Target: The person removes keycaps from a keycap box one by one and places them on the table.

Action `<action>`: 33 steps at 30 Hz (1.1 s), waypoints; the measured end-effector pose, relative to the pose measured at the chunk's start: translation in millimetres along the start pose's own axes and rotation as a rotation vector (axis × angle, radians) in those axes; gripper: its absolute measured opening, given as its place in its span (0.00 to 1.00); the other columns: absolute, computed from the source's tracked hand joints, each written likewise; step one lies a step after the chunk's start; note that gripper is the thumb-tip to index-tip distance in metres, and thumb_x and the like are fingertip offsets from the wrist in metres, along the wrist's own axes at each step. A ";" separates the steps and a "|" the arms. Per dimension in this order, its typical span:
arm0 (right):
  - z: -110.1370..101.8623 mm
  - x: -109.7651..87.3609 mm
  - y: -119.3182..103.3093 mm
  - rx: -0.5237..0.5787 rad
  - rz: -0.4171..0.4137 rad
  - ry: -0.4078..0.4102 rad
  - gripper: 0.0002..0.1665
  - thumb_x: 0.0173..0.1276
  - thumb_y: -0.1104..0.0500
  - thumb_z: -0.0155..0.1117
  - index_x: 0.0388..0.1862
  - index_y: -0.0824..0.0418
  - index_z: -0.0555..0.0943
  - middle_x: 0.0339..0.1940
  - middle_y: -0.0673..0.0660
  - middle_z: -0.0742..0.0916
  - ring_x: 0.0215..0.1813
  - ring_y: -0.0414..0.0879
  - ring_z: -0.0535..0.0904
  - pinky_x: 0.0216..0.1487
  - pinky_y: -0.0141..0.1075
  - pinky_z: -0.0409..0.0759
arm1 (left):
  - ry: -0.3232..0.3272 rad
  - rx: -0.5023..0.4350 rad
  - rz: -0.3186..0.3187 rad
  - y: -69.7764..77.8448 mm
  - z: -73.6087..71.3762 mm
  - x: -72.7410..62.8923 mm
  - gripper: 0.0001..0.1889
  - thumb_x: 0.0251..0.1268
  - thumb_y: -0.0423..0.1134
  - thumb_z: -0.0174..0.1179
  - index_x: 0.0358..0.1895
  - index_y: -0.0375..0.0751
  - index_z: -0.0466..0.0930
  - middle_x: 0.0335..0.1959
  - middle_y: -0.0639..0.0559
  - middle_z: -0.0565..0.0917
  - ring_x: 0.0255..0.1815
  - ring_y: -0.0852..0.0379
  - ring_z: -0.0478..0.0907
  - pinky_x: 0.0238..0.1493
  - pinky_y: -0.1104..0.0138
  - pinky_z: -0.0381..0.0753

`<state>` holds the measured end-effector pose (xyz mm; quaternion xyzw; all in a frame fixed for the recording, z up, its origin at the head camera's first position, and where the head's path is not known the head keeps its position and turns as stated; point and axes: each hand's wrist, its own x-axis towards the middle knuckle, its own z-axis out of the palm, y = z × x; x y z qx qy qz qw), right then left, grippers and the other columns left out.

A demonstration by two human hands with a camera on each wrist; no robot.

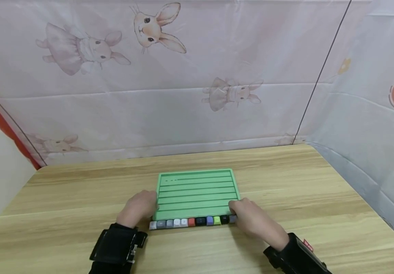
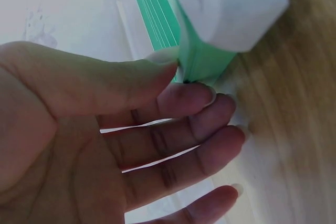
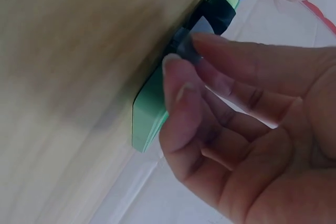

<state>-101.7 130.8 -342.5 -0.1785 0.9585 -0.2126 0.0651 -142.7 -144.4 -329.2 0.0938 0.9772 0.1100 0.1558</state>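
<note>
A green ridged keycap tray (image 1: 197, 193) lies on the table, with a row of keycaps (image 1: 191, 222) in several colours along its near edge. At the tray's left side, my left hand (image 1: 139, 207) pinches a corner between thumb and index finger; the other fingers are loosely bent. Close by that corner, a pale keycap (image 2: 236, 9) fills the top of the left wrist view. My right hand (image 1: 253, 219) is at the row's right end, pinching a grey-blue keycap (image 3: 187, 49) between thumb and fingertip. Its far side is hidden by the fingers.
The wooden table (image 1: 80, 190) runs back to a rabbit-print cloth wall (image 1: 169, 118). Another cloth wall (image 1: 361, 125) borders the table's right side. Black bands (image 1: 116, 245) wrap both wrists.
</note>
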 end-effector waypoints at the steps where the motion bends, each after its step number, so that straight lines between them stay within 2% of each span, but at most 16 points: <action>1: -0.1 0.3 -0.4 0.001 -0.001 0.001 0.15 0.44 0.81 0.54 0.23 0.63 0.73 0.20 0.53 0.75 0.22 0.44 0.68 0.21 0.35 0.67 | 0.001 0.001 0.001 -0.2 -0.2 -0.1 0.05 0.62 0.29 0.53 0.29 0.34 0.72 0.18 0.48 0.69 0.18 0.56 0.65 0.20 0.68 0.62; 12: -0.7 2.5 -1.8 0.008 -0.017 -0.011 0.15 0.45 0.81 0.54 0.24 0.63 0.75 0.21 0.53 0.76 0.23 0.44 0.69 0.21 0.34 0.67 | 0.007 -0.011 0.001 -1.6 1.1 2.6 0.05 0.63 0.30 0.53 0.29 0.34 0.73 0.18 0.48 0.69 0.18 0.56 0.65 0.20 0.68 0.61; 19: -10.2 5.7 3.9 0.054 -0.005 -0.008 0.11 0.47 0.77 0.61 0.27 0.64 0.76 0.23 0.55 0.79 0.24 0.44 0.70 0.23 0.35 0.69 | -0.004 -0.018 -0.010 -2.2 0.2 2.0 0.04 0.63 0.30 0.53 0.31 0.33 0.73 0.19 0.48 0.69 0.18 0.55 0.65 0.20 0.68 0.62; 24: -19.9 10.5 9.7 0.090 -0.013 0.070 0.06 0.54 0.69 0.65 0.30 0.66 0.77 0.18 0.50 0.75 0.21 0.41 0.68 0.22 0.32 0.68 | -0.016 -0.025 -0.020 -4.0 -0.1 0.6 0.04 0.64 0.32 0.53 0.32 0.33 0.73 0.19 0.48 0.69 0.19 0.55 0.65 0.21 0.67 0.63; 27: -23.2 14.4 16.0 0.122 -0.028 0.115 0.04 0.57 0.67 0.64 0.31 0.66 0.77 0.19 0.49 0.76 0.22 0.40 0.69 0.24 0.32 0.69 | -0.014 -0.043 -0.014 -8.0 0.1 0.2 0.06 0.64 0.33 0.53 0.30 0.35 0.72 0.19 0.48 0.69 0.20 0.54 0.66 0.22 0.66 0.63; 30: -25.0 20.1 24.9 0.162 -0.037 0.164 0.02 0.60 0.65 0.62 0.30 0.64 0.78 0.22 0.50 0.78 0.26 0.40 0.72 0.27 0.32 0.72 | 0.014 -0.066 -0.013 -14.7 -0.3 0.7 0.08 0.64 0.35 0.53 0.27 0.38 0.70 0.20 0.48 0.69 0.21 0.54 0.66 0.23 0.66 0.63; 33: -27.8 25.7 35.7 0.166 -0.046 0.234 0.04 0.62 0.64 0.60 0.33 0.66 0.78 0.27 0.54 0.81 0.30 0.45 0.75 0.31 0.36 0.75 | 0.060 -0.092 -0.014 -20.7 -1.6 2.5 0.07 0.64 0.36 0.54 0.30 0.37 0.72 0.22 0.48 0.72 0.23 0.53 0.67 0.23 0.64 0.66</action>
